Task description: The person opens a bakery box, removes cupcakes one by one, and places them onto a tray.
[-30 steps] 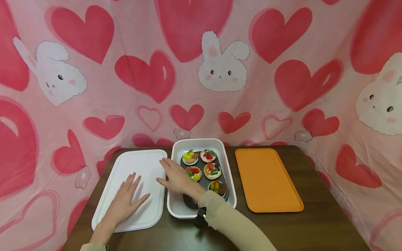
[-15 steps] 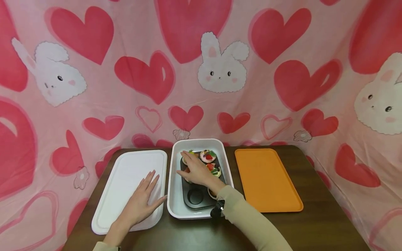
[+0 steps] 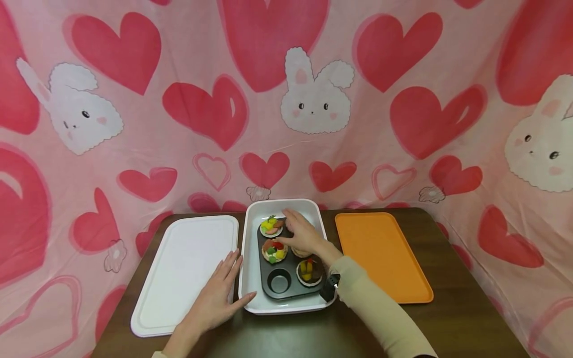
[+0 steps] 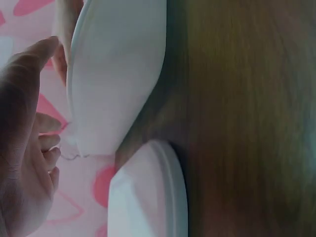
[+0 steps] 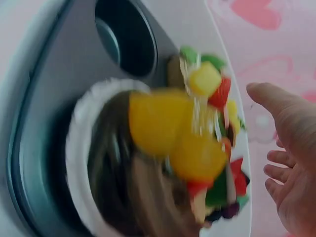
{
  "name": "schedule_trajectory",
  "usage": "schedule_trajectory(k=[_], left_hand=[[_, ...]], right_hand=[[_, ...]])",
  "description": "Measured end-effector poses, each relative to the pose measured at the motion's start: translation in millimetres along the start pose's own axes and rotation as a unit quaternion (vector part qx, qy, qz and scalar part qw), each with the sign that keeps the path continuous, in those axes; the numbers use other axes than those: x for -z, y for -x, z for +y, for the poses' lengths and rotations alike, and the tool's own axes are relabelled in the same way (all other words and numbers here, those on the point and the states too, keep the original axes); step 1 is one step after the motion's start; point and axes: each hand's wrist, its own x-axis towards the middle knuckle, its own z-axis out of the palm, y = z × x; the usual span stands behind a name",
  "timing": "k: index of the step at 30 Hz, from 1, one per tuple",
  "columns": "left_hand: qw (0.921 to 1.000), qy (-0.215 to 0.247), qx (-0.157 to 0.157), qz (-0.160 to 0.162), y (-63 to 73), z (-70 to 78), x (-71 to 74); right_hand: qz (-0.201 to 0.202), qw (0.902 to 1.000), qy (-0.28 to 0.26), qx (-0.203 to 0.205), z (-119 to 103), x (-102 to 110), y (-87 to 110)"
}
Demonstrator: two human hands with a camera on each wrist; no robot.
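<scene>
My right hand [image 3: 309,232] is over the right side of a dark muffin tin [image 3: 263,268], fingers extended, holding nothing. It covers the tarts at the back right, leaving only an edge of one tart [image 3: 302,252] showing. A yellow-topped fruit tart [image 3: 271,226] and a mixed fruit tart [image 3: 274,251] fill the left column, above a vacant front cup [image 3: 279,281]. At the front right is a chocolate tart [image 3: 309,272], large in the right wrist view. The tin lies inside a white tub [image 3: 277,310]. My left hand [image 3: 217,296], fingers straight, is at the tub's left rim.
A white rounded tray or lid [image 3: 183,268] lies left of the tub, partly beneath my left forearm. To the right is an orange tray [image 3: 380,256]. All stand on a dark wooden table [image 3: 461,308] before a pink heart-and-rabbit cloth [image 3: 313,149].
My right hand has swept rightward from the tub's left rim across the tarts to the right column. The left hand has shifted right, from over the white tray to the tub's edge.
</scene>
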Motion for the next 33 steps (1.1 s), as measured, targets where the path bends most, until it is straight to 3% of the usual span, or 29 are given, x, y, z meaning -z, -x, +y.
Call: schedule_trajectory(k=[6,13,23,33], left_hand=[[0.9995,-0.021,0.014,-0.021,-1.2,6.9,-6.5],[0.9979,-0.014,0.029,-0.057,1.1,8.2,-10.9],[0.9985,-0.039,0.021,-0.031,3.5,15.7,-20.8],[0.9982,-0.055,0.016,-0.018,1.8,15.5,-26.2]], right_hand=[[-0.005,0.9996,0.000,-0.028,22,5,-4.9],[-0.020,0.9982,-0.033,-0.046,34,4,-10.9],[-0.033,0.9926,-0.070,-0.094,43,2,-15.5],[-0.013,0.9870,-0.097,-0.128,44,6,-21.3]])
